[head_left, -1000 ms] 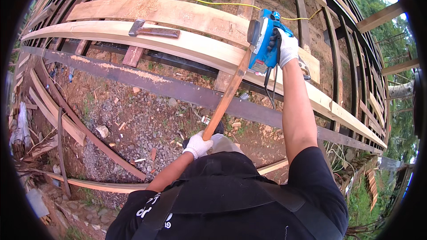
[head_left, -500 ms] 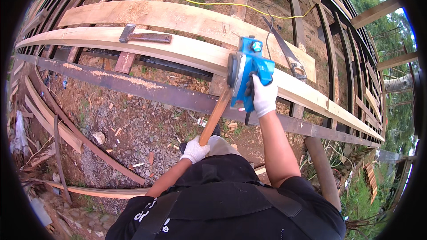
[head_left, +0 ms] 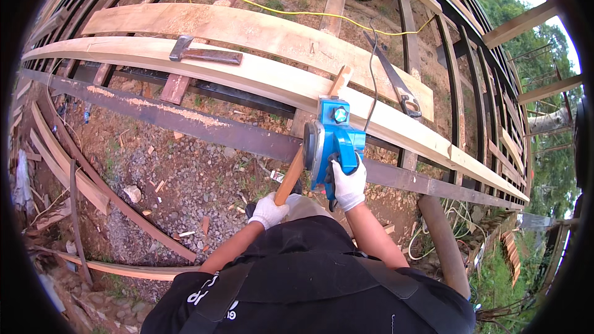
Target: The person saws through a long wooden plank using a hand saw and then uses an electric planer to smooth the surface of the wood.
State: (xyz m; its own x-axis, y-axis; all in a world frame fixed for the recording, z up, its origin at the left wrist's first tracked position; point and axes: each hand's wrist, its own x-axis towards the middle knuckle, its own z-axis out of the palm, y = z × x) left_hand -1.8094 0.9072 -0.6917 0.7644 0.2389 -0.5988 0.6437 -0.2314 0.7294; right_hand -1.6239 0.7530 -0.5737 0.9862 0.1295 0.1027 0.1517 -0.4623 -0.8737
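My right hand [head_left: 346, 177], in a white glove, grips the handle of a blue electric planer [head_left: 335, 125], which lies over a narrow wooden strip [head_left: 292, 171]. The strip's pale far end shows beyond the tool. My gloved left hand [head_left: 270, 209] is closed around the strip's near end. Behind the planer a long pale beam [head_left: 253, 80] crosses the frame, with a wood-handled hammer [head_left: 204, 52] lying on it. A handsaw [head_left: 399, 84] lies on the board [head_left: 260, 32] behind. A dark cord runs up from the planer.
A shaving-strewn dark beam [head_left: 235, 130] crosses below the pale one. Beyond is an open framework of joists [head_left: 409, 43] with a yellow cable [head_left: 277, 10] over it. Loose planks [head_left: 83, 179] lie on the gravel at left; a post [head_left: 439, 238] stands at lower right.
My right hand has drawn the planer down along the strip toward me and my left hand, uncovering the strip's far end. My left hand still holds the strip, a little lower than before.
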